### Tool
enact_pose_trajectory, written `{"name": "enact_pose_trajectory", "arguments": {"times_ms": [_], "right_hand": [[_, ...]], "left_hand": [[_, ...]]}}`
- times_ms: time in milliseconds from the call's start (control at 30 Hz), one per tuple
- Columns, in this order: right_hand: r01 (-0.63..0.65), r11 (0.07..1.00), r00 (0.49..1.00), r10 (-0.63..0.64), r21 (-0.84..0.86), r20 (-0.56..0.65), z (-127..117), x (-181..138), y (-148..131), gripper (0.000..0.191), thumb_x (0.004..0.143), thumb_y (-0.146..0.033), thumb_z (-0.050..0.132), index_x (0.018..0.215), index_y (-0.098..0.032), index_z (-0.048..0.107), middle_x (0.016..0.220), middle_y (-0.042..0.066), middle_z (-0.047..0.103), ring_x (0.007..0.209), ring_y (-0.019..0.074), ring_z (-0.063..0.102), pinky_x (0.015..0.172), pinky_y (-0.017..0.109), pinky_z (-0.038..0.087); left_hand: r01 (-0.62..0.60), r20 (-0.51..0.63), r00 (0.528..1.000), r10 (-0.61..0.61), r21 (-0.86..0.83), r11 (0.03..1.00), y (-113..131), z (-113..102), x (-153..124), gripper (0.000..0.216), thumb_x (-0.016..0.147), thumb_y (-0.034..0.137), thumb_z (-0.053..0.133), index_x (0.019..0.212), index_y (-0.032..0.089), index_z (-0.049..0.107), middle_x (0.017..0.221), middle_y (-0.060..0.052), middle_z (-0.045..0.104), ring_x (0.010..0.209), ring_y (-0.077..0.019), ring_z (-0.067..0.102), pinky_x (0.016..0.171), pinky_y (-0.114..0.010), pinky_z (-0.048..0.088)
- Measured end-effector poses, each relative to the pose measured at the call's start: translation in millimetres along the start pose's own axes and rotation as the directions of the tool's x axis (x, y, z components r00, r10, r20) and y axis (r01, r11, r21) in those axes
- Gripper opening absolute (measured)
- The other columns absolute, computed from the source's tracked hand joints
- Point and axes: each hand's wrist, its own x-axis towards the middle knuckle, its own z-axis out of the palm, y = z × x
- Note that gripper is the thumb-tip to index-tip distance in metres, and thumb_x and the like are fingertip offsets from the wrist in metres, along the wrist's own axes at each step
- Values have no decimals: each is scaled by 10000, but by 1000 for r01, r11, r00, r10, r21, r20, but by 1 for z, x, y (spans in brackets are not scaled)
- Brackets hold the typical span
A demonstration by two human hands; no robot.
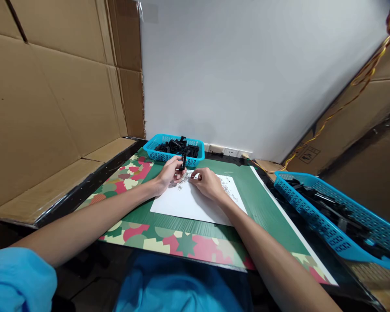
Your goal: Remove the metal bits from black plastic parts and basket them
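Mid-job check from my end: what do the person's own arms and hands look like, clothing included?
The left hand and right hand are ungloved, with no watch or bracelet visible. Both forearms are uncovered and show no cables or markings. A plain, bright blue left sleeve bunches in loose folds; no right sleeve is in view.

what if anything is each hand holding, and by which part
The left hand holds a black part near its lower end, the upper end sticking up. Whether the right hand pinches anything cannot be told.
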Motion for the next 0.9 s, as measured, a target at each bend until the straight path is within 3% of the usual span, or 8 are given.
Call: {"name": "enact_pose_trajectory", "arguments": {"times_ms": [233,467,567,667,900], "right_hand": [[79,995,994,-83,60,69,-4,1,1,133,892,-300,726,939,-205,806,845,45,731,690,161,569,600,258,305],[254,901,966,-219,350,-137,-17,2,0,255,959,-373,632,905,-156,754,646,-28,475,615,138,390,583,262,287],[276,845,958,-204,459,-201,-20,0,-3,312,960,-444,638,914,-154,744,642,-41,417,612,135,346,567,265,272],[265,823,958,-167,502,-232,-22,-2,-5,346,945,-488,663,919,-152,743,649,-38,424,618,138,351,560,266,277],[258,821,960,-157,510,-233,-22,-1,-2,341,948,-475,652,912,-148,744,679,-10,539,609,134,375,555,264,290]], "left_hand": [[43,-1,999,-43,20,999,3,3,-1,231,919,371,683,1056,220,575,666,58,482,433,-55,342,393,-157,201],[-7,59,998,-3,167,986,-3,4,0,385,865,469,803,1008,215,551,681,56,520,448,-48,363,401,-158,210],[-23,83,997,7,190,982,-6,4,-1,388,857,462,818,954,195,553,691,42,520,486,-55,405,424,-166,260],[-36,109,994,15,199,979,-5,5,-4,373,862,457,817,950,177,587,724,30,519,514,-55,414,445,-172,291],[17,172,984,-48,172,985,0,8,-8,381,922,520,747,1071,211,581,728,61,460,490,-39,307,433,-154,210]]}}
